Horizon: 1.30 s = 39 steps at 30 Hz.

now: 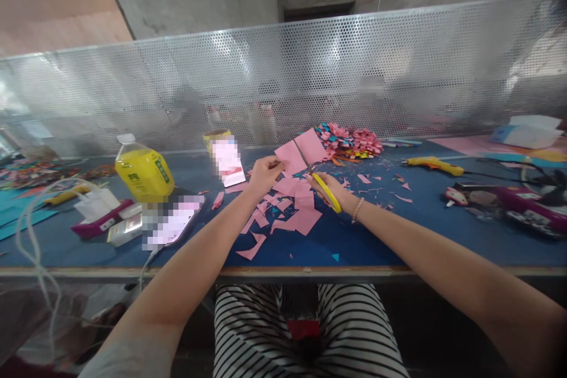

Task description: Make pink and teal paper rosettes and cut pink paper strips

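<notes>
Between my hands is a sheet of pink paper (312,145), raised above the blue table. My left hand (267,172) pinches its lower left edge. In my right hand (333,188) is a pair of scissors (326,191) with yellow handles, fingers wrapped around them. The dark blades point up and to the left and lie across the middle of the sheet. Pink paper scraps (305,220) of mixed shapes are spread on the table below both hands. Just behind the sheet sits a heap of pink, blue and orange paper pieces (349,139).
To the left are a phone (181,221) with a cable, a propped-up phone (227,162) and a bottle of yellow liquid (144,170). A yellow glue gun (436,165) lies at right, near a tissue pack (527,132). A perforated metal screen (310,71) borders the back of the table.
</notes>
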Tool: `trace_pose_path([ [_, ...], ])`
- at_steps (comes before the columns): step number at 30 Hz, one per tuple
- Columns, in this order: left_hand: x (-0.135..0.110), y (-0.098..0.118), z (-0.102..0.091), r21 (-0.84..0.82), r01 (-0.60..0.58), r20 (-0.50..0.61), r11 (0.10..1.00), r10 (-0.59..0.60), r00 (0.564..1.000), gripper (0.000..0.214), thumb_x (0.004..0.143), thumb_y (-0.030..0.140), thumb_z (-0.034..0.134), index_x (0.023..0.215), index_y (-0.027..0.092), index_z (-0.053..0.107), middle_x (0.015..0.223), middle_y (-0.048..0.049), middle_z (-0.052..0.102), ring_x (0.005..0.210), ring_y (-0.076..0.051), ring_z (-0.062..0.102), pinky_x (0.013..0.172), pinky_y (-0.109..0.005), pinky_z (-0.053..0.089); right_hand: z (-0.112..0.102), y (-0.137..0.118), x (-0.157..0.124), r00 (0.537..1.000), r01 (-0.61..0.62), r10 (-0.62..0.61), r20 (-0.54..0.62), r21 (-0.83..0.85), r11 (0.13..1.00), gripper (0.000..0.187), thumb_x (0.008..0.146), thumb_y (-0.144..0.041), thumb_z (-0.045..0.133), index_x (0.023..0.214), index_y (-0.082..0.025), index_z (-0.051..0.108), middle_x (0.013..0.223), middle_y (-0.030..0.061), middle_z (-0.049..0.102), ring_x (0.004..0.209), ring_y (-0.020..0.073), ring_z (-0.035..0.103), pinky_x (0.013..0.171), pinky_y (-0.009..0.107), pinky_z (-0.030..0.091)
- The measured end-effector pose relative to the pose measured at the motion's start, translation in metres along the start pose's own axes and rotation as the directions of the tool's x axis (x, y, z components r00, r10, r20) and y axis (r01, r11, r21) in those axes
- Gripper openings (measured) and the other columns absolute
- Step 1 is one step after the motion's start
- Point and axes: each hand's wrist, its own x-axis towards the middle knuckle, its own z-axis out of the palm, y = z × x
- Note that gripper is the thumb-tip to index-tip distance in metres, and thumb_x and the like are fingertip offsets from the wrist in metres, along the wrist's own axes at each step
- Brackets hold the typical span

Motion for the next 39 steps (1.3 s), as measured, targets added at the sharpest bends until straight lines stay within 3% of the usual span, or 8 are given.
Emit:
trace_pose_path([
  [5, -0.0003, 0.0020, 0.0000, 0.001, 0.001, -0.001, 1.000, -0.001, 1.000, 0.025, 0.068, 0.036, 0.062, 0.057, 0.015, 0.054, 0.044, 0.0048, 0.043, 0.041, -0.007, 0.039, 0.043, -0.021, 0.029, 0.0021, 0.0075, 0.0050, 0.999, 0.029, -0.032, -0.036, -0.057, 0.998, 0.046, 0.068, -0.064, 0.047, 0.066, -0.018, 0.049, 0.046, -0.0052, 0.039, 0.047, 0.0094, 0.039, 0.046, 0.022, 0.032],
  [9, -0.0003, 0.0026, -0.0003, -0.005, -0.008, -0.007, 1.000, 0.008, 1.000, 0.024, 0.068, 0.036, 0.062, 0.057, 0.015, 0.055, 0.045, 0.0045, 0.043, 0.041, -0.007, 0.040, 0.044, -0.021, 0.030, 0.0012, 0.0091, 0.0076, 0.990, 0.090, -0.110, -0.091, -0.199, 0.976, 0.047, 0.071, -0.062, 0.043, 0.062, -0.017, 0.050, 0.054, -0.0013, 0.048, 0.055, 0.0109, 0.043, 0.053, 0.023, 0.034],
  [14, -0.0008, 0.0033, 0.0001, -0.013, -0.005, -0.004, 1.000, 0.005, 1.000, 0.024, 0.067, 0.035, 0.063, 0.057, 0.015, 0.055, 0.045, 0.0045, 0.044, 0.041, -0.007, 0.038, 0.044, -0.021, 0.030, -0.0003, 0.0051, 0.0060, 0.990, 0.079, -0.112, -0.082, -0.333, 0.940, 0.047, 0.074, -0.061, 0.037, 0.056, -0.017, 0.045, 0.050, -0.0015, 0.042, 0.051, 0.0103, 0.037, 0.050, 0.024, 0.028],
  [18, -0.0003, 0.0019, -0.0002, -0.017, -0.004, -0.003, 1.000, 0.004, 1.000, 0.024, 0.067, 0.036, 0.062, 0.058, 0.015, 0.056, 0.046, 0.0042, 0.045, 0.041, -0.007, 0.038, 0.043, -0.021, 0.029, 0.0002, 0.0027, 0.0030, 0.992, 0.060, -0.085, -0.096, -0.241, 0.969, 0.047, 0.070, -0.064, 0.041, 0.058, -0.018, 0.044, 0.049, -0.0026, 0.041, 0.049, 0.0099, 0.037, 0.047, 0.023, 0.028],
  [23, -0.0003, 0.0002, 0.0004, 0.014, -0.006, 0.010, 1.000, 0.006, 1.000, 0.025, 0.068, 0.037, 0.062, 0.058, 0.015, 0.056, 0.045, 0.0043, 0.044, 0.041, -0.007, 0.039, 0.043, -0.021, 0.031, -0.0001, 0.0020, 0.0016, 0.999, -0.039, 0.039, -0.015, -0.033, 0.999, 0.050, 0.065, -0.070, 0.043, 0.064, -0.020, 0.043, 0.043, -0.0065, 0.035, 0.043, 0.0085, 0.035, 0.043, 0.022, 0.029],
  [27, -0.0016, 0.0012, 0.0019, 0.040, -0.012, 0.045, 0.999, 0.010, 0.999, 0.025, 0.067, 0.038, 0.062, 0.059, 0.015, 0.056, 0.049, 0.0031, 0.049, 0.042, -0.007, 0.041, 0.042, -0.020, 0.033, -0.0004, 0.0019, 0.0027, 0.999, -0.054, 0.054, -0.002, 0.049, 0.997, 0.050, 0.064, -0.070, 0.045, 0.065, -0.020, 0.041, 0.044, -0.0070, 0.035, 0.042, 0.0077, 0.035, 0.042, 0.022, 0.030],
  [33, -0.0010, -0.0001, 0.0029, 0.051, -0.007, 0.061, 0.999, 0.004, 0.998, 0.025, 0.066, 0.038, 0.063, 0.058, 0.015, 0.057, 0.049, 0.0026, 0.050, 0.042, -0.007, 0.043, 0.042, -0.020, 0.036, 0.0019, 0.0051, 0.0046, 0.999, -0.031, 0.033, -0.033, 0.062, 0.998, 0.048, 0.066, -0.067, 0.047, 0.064, -0.020, 0.043, 0.043, -0.0064, 0.036, 0.043, 0.0086, 0.037, 0.042, 0.022, 0.032],
  [39, -0.0008, 0.0002, 0.0022, 0.051, -0.009, 0.068, 0.999, 0.006, 0.998, 0.026, 0.066, 0.038, 0.063, 0.056, 0.015, 0.054, 0.047, 0.0035, 0.047, 0.041, -0.007, 0.043, 0.041, -0.020, 0.036, 0.0034, 0.0093, 0.0061, 0.997, 0.009, -0.013, -0.082, -0.045, 0.999, 0.046, 0.070, -0.064, 0.043, 0.067, -0.019, 0.050, 0.044, -0.0030, 0.041, 0.046, 0.0120, 0.044, 0.045, 0.023, 0.035],
])
